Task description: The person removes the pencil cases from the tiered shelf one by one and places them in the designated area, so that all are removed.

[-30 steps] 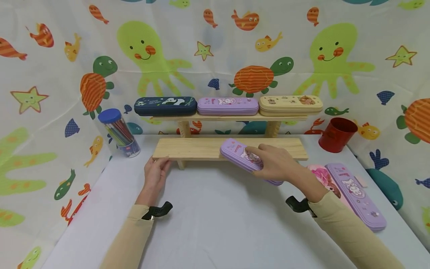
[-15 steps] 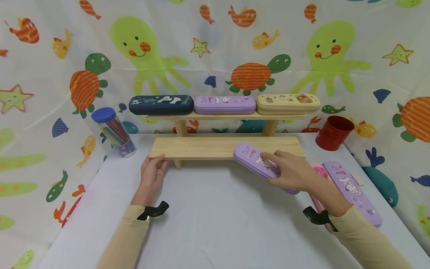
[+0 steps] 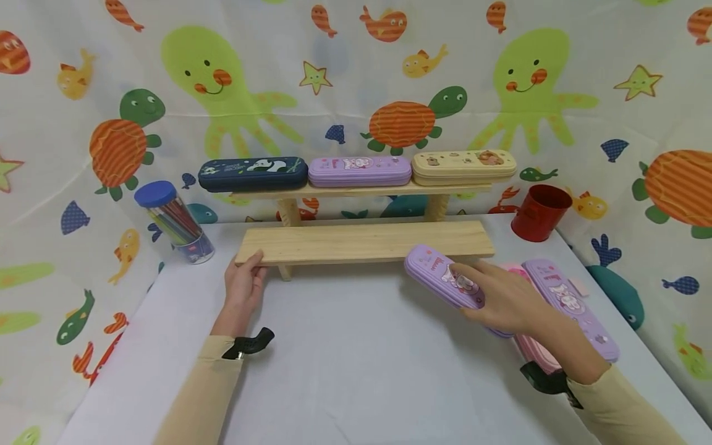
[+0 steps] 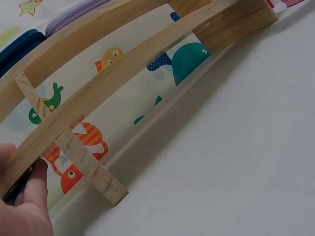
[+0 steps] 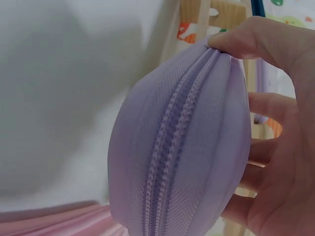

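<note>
A purple zip pencil case (image 3: 436, 275) with a cartoon print is gripped by my right hand (image 3: 508, 300), held tilted just in front of the lower board's right end. In the right wrist view its zipper (image 5: 172, 128) faces the camera, with the thumb on one side and the fingers along the other. My left hand (image 3: 241, 287) pinches the front left corner of a two-tier wooden shelf (image 3: 345, 241), fingers and thumb around the board's edge (image 4: 106, 81). On the upper tier stand a navy panda case (image 3: 253, 175), a purple case (image 3: 358, 172) and a cream case (image 3: 463, 167).
Another purple case (image 3: 573, 303) lies on the white table at the right, beside a pink case (image 3: 536, 352) partly hidden by the right arm. A red cup (image 3: 539, 213) stands back right. At the left leans a blue-lidded tub of pens (image 3: 175, 225).
My right hand has drawn the purple pencil case rightward, off the lower board toward its front. My left hand stays at the shelf corner. The head view has shifted slightly.
</note>
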The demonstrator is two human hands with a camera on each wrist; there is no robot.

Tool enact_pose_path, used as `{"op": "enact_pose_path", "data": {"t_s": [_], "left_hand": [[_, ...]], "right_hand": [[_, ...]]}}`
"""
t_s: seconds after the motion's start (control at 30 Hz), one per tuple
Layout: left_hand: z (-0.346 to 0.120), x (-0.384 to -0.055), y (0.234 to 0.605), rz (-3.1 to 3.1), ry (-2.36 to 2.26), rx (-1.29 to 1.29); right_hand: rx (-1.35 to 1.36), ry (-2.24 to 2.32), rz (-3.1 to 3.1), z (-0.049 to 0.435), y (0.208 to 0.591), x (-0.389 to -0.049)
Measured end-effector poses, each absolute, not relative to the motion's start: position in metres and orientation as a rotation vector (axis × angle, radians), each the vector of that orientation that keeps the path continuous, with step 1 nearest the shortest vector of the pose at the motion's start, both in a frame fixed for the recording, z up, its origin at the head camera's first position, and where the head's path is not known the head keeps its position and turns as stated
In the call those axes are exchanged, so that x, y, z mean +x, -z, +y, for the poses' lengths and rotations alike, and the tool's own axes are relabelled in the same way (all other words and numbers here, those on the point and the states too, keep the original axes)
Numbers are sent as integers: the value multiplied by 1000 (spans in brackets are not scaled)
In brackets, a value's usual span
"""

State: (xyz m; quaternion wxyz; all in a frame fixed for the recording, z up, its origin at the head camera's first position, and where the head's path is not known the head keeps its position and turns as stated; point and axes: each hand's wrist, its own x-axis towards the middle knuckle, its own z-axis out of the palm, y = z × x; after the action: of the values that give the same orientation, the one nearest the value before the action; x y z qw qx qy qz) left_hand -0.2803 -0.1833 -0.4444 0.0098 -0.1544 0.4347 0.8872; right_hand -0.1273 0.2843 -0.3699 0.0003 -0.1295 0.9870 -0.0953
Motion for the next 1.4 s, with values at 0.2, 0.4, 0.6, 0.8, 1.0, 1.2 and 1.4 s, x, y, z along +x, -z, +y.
{"op": "enact_pose_path", "data": {"t_s": [0.2,0.4,0.6,0.8,1.0,1.2,1.4], "left_hand": [[-187,-281,445,1360,-2793,-489],[-190,-280,445,1380,-2799,-507],[-189,-280,448,1388,-2803,-479],[-189,-280,449,1419,-2789,-449],[-187,-279,448,1468,-2762,-399],[-186,-279,449,1480,-2755,-412],[-185,-278,450,1493,-2743,-391]], "right_hand": [[-308,302,3103,292,374,-112],[-164,311,3067,293,384,-103],[-57,302,3031,288,392,-98],[58,188,3040,283,402,-95],[120,104,3080,279,408,-93],[126,106,3078,280,406,-95],[102,182,3054,286,392,-108]]}}
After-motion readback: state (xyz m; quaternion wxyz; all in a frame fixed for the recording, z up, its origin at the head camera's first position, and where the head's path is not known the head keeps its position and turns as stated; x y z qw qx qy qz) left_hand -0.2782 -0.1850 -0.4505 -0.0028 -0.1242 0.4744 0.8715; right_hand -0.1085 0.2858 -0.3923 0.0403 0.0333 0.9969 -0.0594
